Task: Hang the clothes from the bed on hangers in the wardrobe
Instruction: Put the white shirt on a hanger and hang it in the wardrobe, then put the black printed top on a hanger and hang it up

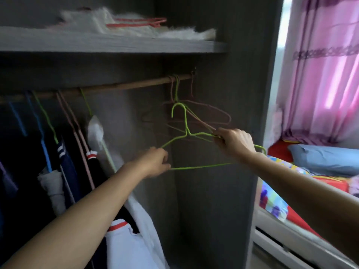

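A green wire hanger (196,167) hangs free in the air inside the wardrobe, off the wooden rail (124,85). My left hand (156,162) grips its left corner. My right hand (234,141) is closed on its right shoulder, together with a pink hanger arm that runs up toward the rail. Several empty pink and green hangers (191,111) hang at the rail's right end. Clothes on hangers (66,164) fill the rail's left part. The bed (310,193) with its colourful sheet lies to the right.
A grey shelf (116,44) above the rail holds a white furry item and red hangers (139,23). The wardrobe's grey side wall (258,94) stands between rail and bed. A blue pillow (326,159) lies on the bed; pink curtains (326,74) hang behind.
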The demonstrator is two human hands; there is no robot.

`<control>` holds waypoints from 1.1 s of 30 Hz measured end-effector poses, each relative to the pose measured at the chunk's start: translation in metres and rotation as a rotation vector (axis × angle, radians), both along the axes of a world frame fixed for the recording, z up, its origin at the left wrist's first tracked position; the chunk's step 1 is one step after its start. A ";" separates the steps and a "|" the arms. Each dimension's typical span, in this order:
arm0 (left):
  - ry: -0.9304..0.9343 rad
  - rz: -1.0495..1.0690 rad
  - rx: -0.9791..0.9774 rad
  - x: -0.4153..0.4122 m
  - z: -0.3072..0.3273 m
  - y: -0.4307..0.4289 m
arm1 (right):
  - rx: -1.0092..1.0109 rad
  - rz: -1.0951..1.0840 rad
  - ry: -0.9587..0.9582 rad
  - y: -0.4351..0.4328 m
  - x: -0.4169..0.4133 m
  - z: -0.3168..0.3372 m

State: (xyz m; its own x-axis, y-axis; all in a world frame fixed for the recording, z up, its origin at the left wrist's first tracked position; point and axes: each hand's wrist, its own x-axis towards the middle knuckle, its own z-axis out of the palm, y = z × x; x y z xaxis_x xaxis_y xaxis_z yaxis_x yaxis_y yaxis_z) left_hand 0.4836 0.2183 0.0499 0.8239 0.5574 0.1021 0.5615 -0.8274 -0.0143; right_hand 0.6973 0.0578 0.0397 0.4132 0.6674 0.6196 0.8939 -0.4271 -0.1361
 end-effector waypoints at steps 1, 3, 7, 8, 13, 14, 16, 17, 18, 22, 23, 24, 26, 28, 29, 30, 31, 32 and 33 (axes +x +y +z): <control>0.016 -0.016 -0.017 0.009 -0.006 -0.011 | -0.012 -0.015 0.000 -0.017 0.007 -0.007; 0.072 -0.048 -0.016 0.029 -0.018 -0.039 | -0.035 -0.044 0.011 -0.055 0.022 -0.019; 0.136 -0.126 -0.012 0.075 -0.039 -0.102 | -0.021 -0.112 0.054 -0.144 0.052 -0.034; 0.150 -0.149 -0.018 0.089 -0.044 -0.119 | -0.007 -0.136 0.060 -0.169 0.063 -0.037; 0.232 -0.244 -0.099 0.171 -0.075 -0.214 | -0.024 -0.315 0.072 -0.314 0.127 -0.053; 0.244 -0.265 -0.115 0.190 -0.082 -0.234 | -0.031 -0.359 0.089 -0.345 0.141 -0.057; 0.259 -0.317 -0.144 0.230 -0.100 -0.276 | -0.046 -0.449 0.118 -0.408 0.170 -0.067; 0.268 -0.346 -0.160 0.249 -0.109 -0.298 | -0.048 -0.490 0.134 -0.438 0.183 -0.072; 0.282 -0.378 -0.175 0.267 -0.118 -0.321 | -0.045 -0.533 0.156 -0.466 0.195 -0.076; 0.330 -0.508 -0.206 0.339 -0.145 -0.399 | -0.016 -0.684 0.258 -0.563 0.230 -0.091; 0.330 -0.539 -0.210 0.357 -0.151 -0.415 | -0.012 -0.722 0.282 -0.583 0.239 -0.096; 0.335 -0.567 -0.212 0.375 -0.156 -0.430 | -0.004 -0.765 0.303 -0.601 0.249 -0.102; 0.361 -0.614 -0.210 0.411 -0.167 -0.454 | 0.027 -0.849 0.374 -0.634 0.270 -0.118; 0.389 -0.655 -0.213 0.449 -0.182 -0.472 | 0.068 -0.908 0.474 -0.661 0.291 -0.137; 0.399 -0.673 -0.215 0.469 -0.190 -0.480 | 0.086 -0.932 0.514 -0.673 0.302 -0.146; 0.408 -0.692 -0.219 0.491 -0.198 -0.487 | 0.100 -0.961 0.546 -0.684 0.315 -0.155; 0.418 -0.710 -0.227 0.513 -0.206 -0.493 | 0.110 -0.992 0.571 -0.693 0.329 -0.163; 0.425 -0.729 -0.238 0.535 -0.214 -0.499 | 0.115 -1.022 0.592 -0.702 0.344 -0.171; 0.432 -0.747 -0.251 0.557 -0.221 -0.504 | 0.123 -1.050 0.612 -0.710 0.361 -0.178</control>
